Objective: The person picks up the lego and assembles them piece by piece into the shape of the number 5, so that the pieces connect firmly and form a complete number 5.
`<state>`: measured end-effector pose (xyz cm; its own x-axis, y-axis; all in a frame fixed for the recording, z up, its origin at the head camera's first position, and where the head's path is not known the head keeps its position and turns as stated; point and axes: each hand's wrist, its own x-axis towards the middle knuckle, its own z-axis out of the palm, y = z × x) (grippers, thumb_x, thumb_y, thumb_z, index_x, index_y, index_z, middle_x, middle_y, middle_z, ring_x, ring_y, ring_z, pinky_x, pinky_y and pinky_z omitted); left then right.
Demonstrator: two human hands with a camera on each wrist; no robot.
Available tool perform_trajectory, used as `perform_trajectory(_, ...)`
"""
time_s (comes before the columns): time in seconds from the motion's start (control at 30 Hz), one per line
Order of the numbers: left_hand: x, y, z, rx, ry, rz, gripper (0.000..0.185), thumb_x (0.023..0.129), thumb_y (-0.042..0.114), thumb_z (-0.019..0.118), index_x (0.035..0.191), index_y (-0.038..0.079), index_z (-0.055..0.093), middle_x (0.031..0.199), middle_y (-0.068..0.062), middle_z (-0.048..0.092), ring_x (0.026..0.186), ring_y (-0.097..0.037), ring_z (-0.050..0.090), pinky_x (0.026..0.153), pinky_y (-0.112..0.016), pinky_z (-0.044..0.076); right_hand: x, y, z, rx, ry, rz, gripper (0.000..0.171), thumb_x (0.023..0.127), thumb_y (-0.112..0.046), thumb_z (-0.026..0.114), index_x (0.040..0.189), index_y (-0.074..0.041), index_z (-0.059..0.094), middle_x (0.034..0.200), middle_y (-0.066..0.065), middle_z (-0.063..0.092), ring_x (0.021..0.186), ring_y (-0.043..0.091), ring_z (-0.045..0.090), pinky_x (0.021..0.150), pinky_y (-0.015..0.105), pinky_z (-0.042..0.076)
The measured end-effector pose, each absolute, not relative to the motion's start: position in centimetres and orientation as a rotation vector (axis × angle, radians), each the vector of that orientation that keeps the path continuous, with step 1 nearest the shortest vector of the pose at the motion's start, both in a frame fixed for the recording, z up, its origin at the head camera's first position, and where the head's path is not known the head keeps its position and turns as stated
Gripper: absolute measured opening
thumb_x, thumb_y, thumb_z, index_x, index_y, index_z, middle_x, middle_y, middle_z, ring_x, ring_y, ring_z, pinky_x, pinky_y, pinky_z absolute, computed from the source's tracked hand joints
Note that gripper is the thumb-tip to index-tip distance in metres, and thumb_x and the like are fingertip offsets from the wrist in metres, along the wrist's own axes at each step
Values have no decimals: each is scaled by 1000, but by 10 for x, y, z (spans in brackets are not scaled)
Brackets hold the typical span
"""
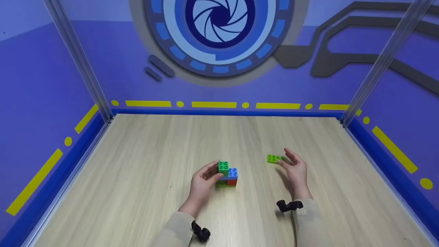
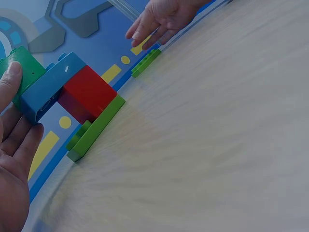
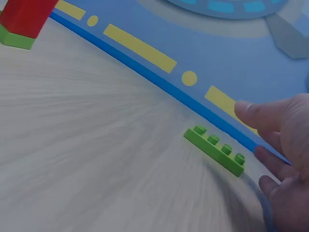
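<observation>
A person's two bare hands work over a pale wooden tabletop (image 1: 137,178) inside a booth with purple-blue walls (image 1: 44,85), yellow dashes and dots along the base, and a large blue aperture emblem (image 1: 219,34) on the back wall. Two clear corner posts (image 1: 77,58) rise at the back left and back right. Near the middle of the table stands one small block stack (image 1: 227,175): a flat light green plate at the bottom, a red brick on it, a blue brick above that, and a darker green brick on top at the left. The left hand (image 1: 202,183) holds this stack from its left side, the thumb pressed on the green top brick and the fingers curled against the blue brick. To the right, apart from the stack, one loose flat green plate (image 1: 274,159) with studs lies on the table. The right hand (image 1: 295,168) hovers just beside it, fingers spread and relaxed, fingertips near the plate's right end; whether they touch it cannot be told. Nothing lies between the stack and the loose plate. Each wrist carries one black strap-mounted camera (image 1: 289,205), and both sleeves are beige.
</observation>
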<state>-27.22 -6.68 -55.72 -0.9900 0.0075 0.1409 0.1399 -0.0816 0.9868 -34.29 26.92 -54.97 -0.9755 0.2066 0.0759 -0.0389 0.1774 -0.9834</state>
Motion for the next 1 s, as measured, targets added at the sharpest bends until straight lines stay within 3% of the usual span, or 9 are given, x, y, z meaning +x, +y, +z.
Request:
perform_trajectory(0.2, -273, -66, -558, -176, -2075, -2228, 50, 90, 18, 79, 137, 10, 65, 135, -12, 69, 123, -18, 66, 102, -20, 54, -345, 275, -555, -116, -2437, 1771, 63, 96, -1, 68, 154, -2, 42, 160, 23, 43, 151, 35, 38, 127, 45, 30)
perform_trajectory(0.37, -272, -66, -558, -171, -2073, -2229, 51, 89, 18, 80, 137, 12, 66, 134, -11, 69, 123, -19, 66, 102, -20, 54, -348, 273, -557, -67, -2588, 1653, 65, 95, 0, 68, 154, 0, 41, 158, 26, 44, 150, 38, 38, 127, 48, 29)
perform_trajectory(0.7, -272, -67, -557, -171, -2077, -2224, 51, 89, 18, 80, 138, 12, 66, 136, -12, 69, 125, -22, 65, 102, -20, 54, -346, 267, -556, -89, -2685, 1445, 55, 92, -3, 74, 143, 4, 55, 142, 26, 56, 131, 40, 55, 110, 49, 46)
perform_trajectory(1.0, -271, -67, -556, -162, -2089, -2234, 50, 91, 18, 79, 138, 14, 65, 137, -11, 68, 128, -23, 63, 104, -20, 53, -346, 265, -558, -80, -2690, 1354, 50, 90, -4, 77, 137, 3, 61, 134, 24, 61, 122, 37, 60, 102, 44, 50)
